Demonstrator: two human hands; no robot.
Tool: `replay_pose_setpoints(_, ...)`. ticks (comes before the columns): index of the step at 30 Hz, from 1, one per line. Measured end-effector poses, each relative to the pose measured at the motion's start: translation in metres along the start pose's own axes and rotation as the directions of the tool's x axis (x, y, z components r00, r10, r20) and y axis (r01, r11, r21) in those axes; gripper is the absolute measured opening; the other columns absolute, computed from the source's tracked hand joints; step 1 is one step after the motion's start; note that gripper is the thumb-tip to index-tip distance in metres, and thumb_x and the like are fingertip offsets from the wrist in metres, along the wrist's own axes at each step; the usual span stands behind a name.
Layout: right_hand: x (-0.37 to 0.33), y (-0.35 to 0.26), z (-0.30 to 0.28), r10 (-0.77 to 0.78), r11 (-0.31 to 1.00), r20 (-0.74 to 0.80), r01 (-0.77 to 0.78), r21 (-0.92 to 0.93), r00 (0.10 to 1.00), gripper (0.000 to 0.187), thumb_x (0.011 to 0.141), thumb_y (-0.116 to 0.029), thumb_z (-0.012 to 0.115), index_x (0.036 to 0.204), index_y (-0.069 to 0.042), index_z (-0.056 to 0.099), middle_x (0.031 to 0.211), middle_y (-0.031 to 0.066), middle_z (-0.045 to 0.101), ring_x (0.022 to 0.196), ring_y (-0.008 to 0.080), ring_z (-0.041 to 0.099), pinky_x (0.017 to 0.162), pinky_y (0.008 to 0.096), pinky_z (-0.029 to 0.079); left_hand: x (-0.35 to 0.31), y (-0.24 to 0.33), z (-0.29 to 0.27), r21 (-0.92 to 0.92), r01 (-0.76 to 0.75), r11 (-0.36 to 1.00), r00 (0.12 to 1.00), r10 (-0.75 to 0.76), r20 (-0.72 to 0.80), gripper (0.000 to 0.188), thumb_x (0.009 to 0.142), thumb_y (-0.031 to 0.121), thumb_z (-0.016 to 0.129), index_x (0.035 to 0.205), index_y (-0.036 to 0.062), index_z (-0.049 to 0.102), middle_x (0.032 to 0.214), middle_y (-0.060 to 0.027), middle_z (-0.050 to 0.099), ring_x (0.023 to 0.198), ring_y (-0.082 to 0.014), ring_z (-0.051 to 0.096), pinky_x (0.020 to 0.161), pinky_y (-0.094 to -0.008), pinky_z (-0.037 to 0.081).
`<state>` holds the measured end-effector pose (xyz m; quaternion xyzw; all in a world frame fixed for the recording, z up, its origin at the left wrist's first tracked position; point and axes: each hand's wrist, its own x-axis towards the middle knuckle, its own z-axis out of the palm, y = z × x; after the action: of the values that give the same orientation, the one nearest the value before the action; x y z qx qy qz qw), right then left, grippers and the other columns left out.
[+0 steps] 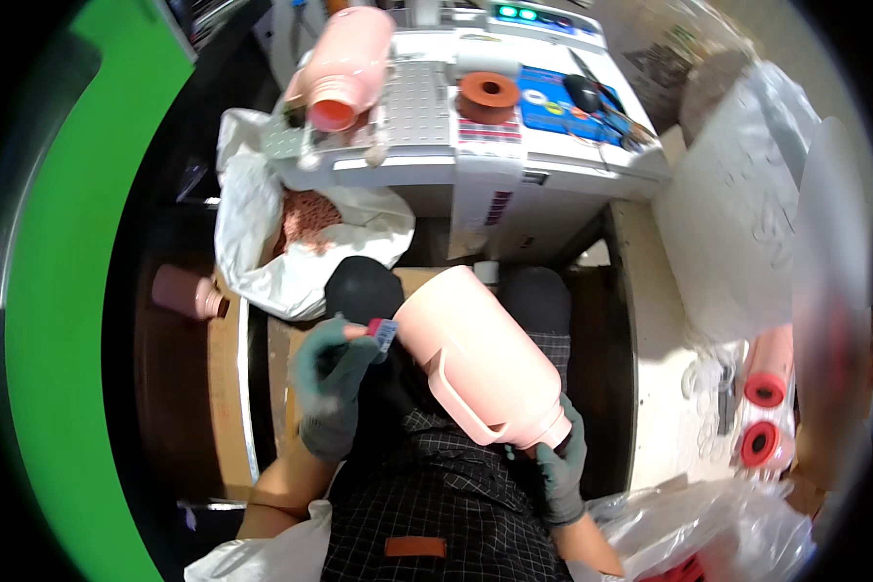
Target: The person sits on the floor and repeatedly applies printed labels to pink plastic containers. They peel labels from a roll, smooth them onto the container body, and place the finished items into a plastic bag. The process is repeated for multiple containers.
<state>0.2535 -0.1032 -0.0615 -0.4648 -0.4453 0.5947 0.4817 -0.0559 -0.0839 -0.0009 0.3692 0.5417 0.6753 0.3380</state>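
Observation:
A pink plastic jug (pixel 485 349) with a side handle lies tilted over my lap, its wide base up and left, its narrow neck down and right. My right hand (pixel 563 466), in a grey-green glove, grips the jug at its neck; the neck's opening is partly hidden by the fingers. Between the thumb and fingertips of my left hand (pixel 332 378), gloved the same way, is a small sticker label (pixel 382 334) with a dark red band. The label is right beside the jug's base; whether it touches cannot be made out.
Ahead stands a white machine table (pixel 407 173) bearing another pink jug (pixel 349 68), an orange-brown roll (pixel 488 97) and scissors (pixel 630 131). A white sack (pixel 238 262) of pink scraps sits left, near a pink bottle (pixel 186 291) lower down. Clear plastic bags (pixel 737 204) and red-ended rolls (pixel 764 390) are at right.

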Motion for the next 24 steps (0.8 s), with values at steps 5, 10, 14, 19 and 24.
replay_pose_setpoints(5,-0.005,0.037,0.012,0.04,0.999,0.05,-0.039,-0.034,0.998,0.087,0.087,-0.032,0.082,0.152,0.006,0.039,0.145,0.0179,0.055,0.129,0.0248,0.058,0.108,0.0401,0.049,-0.008,-0.038,-0.018,-0.184,0.475,0.861,0.88,-0.467,0.084,0.016,0.098,0.018,0.073,0.101,0.0017,0.073,0.087,-0.0031,0.072,0.077,-0.0091,0.066,0.073,-0.0247,0.053)
replay_pose_setpoints(10,-0.004,0.045,0.009,0.116,0.992,0.083,-0.12,0.043,0.99,0.089,0.087,-0.037,0.083,0.152,0.005,0.04,0.145,0.0174,0.055,0.13,0.0265,0.058,0.109,0.0417,0.048,-0.01,-0.054,-0.027,-0.125,0.498,0.858,0.865,-0.484,0.131,0.008,0.097,0.01,0.067,0.093,0.0036,0.07,0.087,-0.0011,0.068,0.078,-0.0095,0.064,0.072,-0.0243,0.051)
replay_pose_setpoints(14,-0.002,0.045,0.012,0.075,0.997,0.083,-0.077,0.027,0.994,0.09,0.086,-0.04,0.084,0.151,0.005,0.04,0.148,0.0181,0.053,0.132,0.0268,0.056,0.111,0.0426,0.047,-0.008,-0.056,-0.026,-0.123,0.478,0.87,0.876,-0.463,0.132,0.008,0.094,0.011,0.071,0.091,0.0033,0.072,0.085,-0.0009,0.07,0.074,-0.0079,0.063,0.07,-0.0241,0.051)
replay_pose_setpoints(19,-0.005,0.054,0.011,-0.094,0.981,0.103,0.11,-0.159,0.99,0.092,0.086,-0.042,0.084,0.151,0.005,0.04,0.15,0.019,0.051,0.134,0.0274,0.054,0.113,0.0437,0.044,-0.003,-0.045,-0.021,0.192,0.474,0.859,0.877,-0.481,-0.01,0.018,0.088,0.016,0.08,0.093,0.0018,0.071,0.079,-0.0039,0.068,0.069,-0.0148,0.064,0.069,-0.0297,0.052)
replay_pose_setpoints(24,-0.006,0.045,0.007,0.121,0.991,0.111,-0.127,0.041,0.986,0.094,0.086,-0.043,0.084,0.152,0.005,0.038,0.15,0.0187,0.049,0.136,0.0273,0.051,0.113,0.0434,0.043,-0.006,-0.082,-0.061,0.676,-0.25,0.693,0.96,0.269,0.079,0.052,0.079,0.016,0.088,0.12,0.0002,0.06,0.098,-0.0126,0.068,0.083,-0.0295,0.067,0.078,-0.0391,0.055)
